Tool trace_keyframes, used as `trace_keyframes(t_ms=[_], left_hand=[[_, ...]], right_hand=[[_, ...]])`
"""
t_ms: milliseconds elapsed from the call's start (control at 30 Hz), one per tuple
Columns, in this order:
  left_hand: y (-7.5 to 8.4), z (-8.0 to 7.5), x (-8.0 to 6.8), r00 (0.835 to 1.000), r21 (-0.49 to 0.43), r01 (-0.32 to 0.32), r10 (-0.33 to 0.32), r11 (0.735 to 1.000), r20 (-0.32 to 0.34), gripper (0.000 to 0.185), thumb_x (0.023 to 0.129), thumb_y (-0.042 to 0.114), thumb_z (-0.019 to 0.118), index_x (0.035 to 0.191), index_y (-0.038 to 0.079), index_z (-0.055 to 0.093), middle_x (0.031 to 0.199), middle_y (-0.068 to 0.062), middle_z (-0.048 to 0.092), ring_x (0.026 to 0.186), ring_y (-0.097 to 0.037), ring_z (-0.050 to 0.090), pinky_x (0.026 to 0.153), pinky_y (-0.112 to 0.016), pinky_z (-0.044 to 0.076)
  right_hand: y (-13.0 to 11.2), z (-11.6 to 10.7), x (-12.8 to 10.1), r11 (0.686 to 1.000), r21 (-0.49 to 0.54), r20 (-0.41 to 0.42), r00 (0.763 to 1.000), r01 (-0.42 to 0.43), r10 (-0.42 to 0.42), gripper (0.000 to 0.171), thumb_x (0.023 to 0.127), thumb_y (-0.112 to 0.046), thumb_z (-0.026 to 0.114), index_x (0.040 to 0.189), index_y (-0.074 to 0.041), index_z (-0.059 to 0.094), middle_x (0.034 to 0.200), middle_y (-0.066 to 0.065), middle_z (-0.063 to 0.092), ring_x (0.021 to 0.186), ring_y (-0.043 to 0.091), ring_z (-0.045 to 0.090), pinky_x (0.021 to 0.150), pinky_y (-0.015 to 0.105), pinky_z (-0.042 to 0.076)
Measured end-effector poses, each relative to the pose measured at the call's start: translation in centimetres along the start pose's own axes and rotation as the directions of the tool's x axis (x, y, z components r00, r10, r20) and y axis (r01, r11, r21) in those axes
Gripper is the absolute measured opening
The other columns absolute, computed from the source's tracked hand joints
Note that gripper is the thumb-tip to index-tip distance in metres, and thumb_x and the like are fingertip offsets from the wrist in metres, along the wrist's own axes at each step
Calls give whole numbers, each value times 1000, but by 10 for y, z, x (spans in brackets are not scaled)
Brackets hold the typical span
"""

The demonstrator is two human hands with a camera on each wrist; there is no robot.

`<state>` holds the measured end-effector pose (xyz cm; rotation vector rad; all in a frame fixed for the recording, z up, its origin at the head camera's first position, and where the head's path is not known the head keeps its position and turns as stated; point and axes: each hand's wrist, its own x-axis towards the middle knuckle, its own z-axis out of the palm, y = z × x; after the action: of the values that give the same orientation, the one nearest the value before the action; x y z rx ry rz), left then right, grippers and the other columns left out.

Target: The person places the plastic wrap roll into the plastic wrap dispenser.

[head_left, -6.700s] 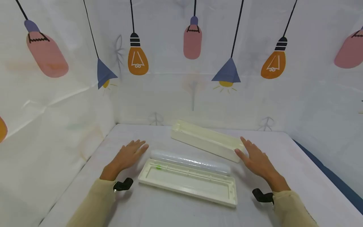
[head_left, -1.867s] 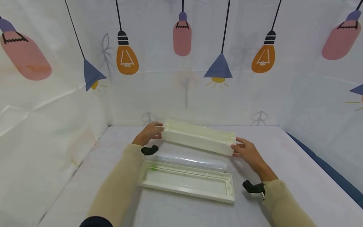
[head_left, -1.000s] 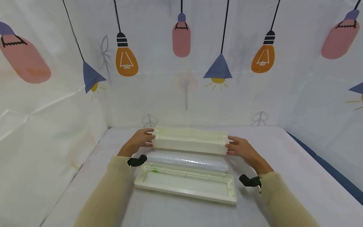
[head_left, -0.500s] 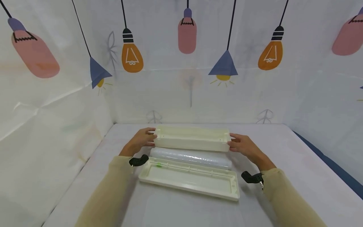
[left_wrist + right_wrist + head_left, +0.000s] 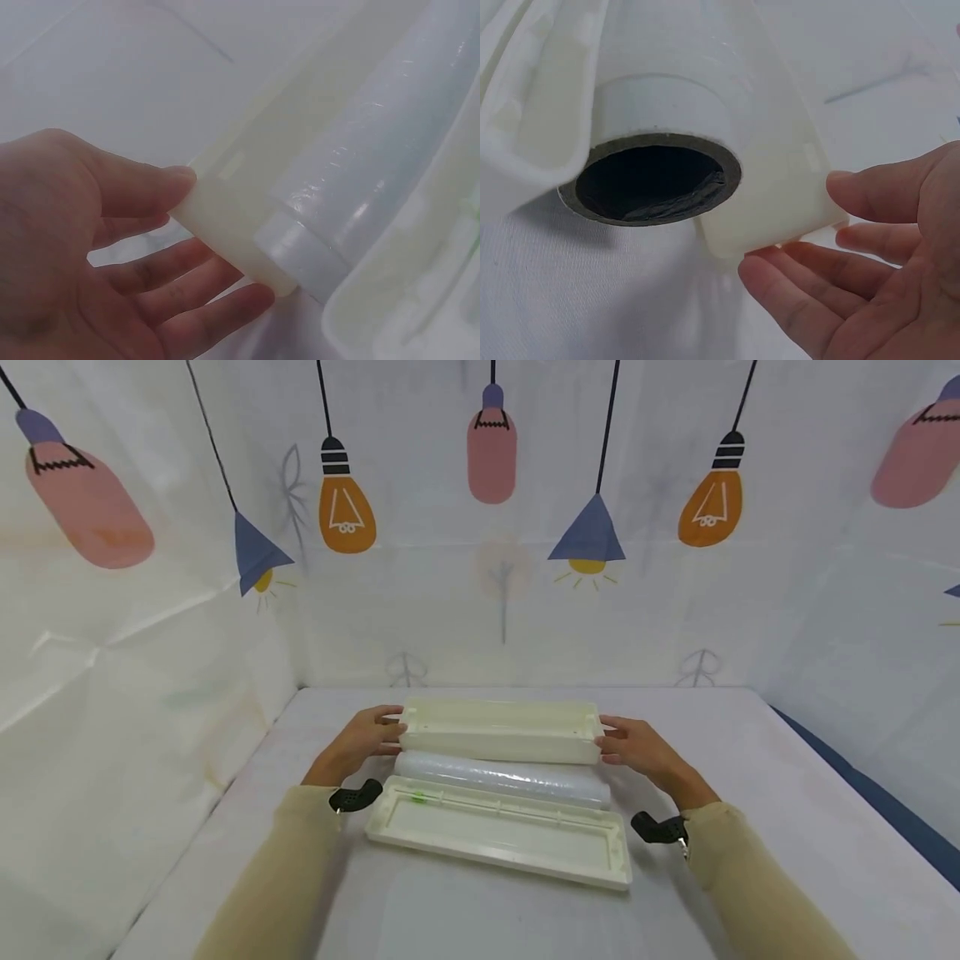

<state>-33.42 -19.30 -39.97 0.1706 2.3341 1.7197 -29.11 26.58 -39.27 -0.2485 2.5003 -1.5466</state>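
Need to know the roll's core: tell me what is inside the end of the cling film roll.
In the right wrist view the roll ends in a brown cardboard tube whose bore looks dark and hollow. How far in it stays empty is hidden in shadow.

Staged tabletop booth, lamp-print backdrop sheets (image 5: 480, 527), white covered table (image 5: 750, 793)

The long case (image 5: 501, 732) and its open lid (image 5: 498, 842) look like smooth, matt cream plastic. The roll (image 5: 502, 778) is glossy clear film on a rough brown cardboard core (image 5: 651, 180). The tabletop (image 5: 480, 918) wears matt white cloth.
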Motion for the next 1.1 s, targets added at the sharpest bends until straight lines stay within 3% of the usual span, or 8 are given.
trace_keyframes(t_ms=[267, 567, 800, 1100], left_hand=[[-7, -3, 0, 1000, -10, 7, -7, 1000, 7, 59, 103, 16, 58, 154, 1, 33, 148, -27, 43, 119, -38, 60, 97, -45, 52], [-10, -1, -4, 1000, -52, -4, 2, 999, -27, 56, 104, 19, 57, 152, -2, 36, 147, -27, 44, 121, -37, 58, 99, -44, 51], [-12, -2, -21, 990, -35, -51, 46, 998, -136, 51, 104, 18, 57, 147, -6, 43, 144, -28, 47, 125, -40, 55, 99, -45, 51], [-12, 9, -42, 966, 28, -21, 28, 999, -257, 45, 104, 25, 58, 140, -1, 53, 135, -19, 58, 118, -31, 60, 95, -40, 54]], right_hand=[[-1, 4, 0, 999, -26, -4, 999, -44, 44, 62, 104, -15, 56, 155, 5, 26, 147, 31, 43, 123, 42, 57, 97, 46, 52], [4, 2, -5, 999, -7, -18, 999, -31, 31, 60, 105, -18, 54, 154, 5, 29, 146, 31, 45, 122, 41, 58, 100, 51, 49], [10, 9, -13, 998, -1, -75, 995, -62, 62, 60, 105, -28, 55, 151, 5, 37, 135, 28, 58, 116, 36, 63, 97, 46, 52], [6, 3, -32, 997, 14, -117, 990, -73, 74, 58, 106, -26, 53, 151, 4, 35, 144, 30, 47, 124, 40, 57, 94, 44, 54]])
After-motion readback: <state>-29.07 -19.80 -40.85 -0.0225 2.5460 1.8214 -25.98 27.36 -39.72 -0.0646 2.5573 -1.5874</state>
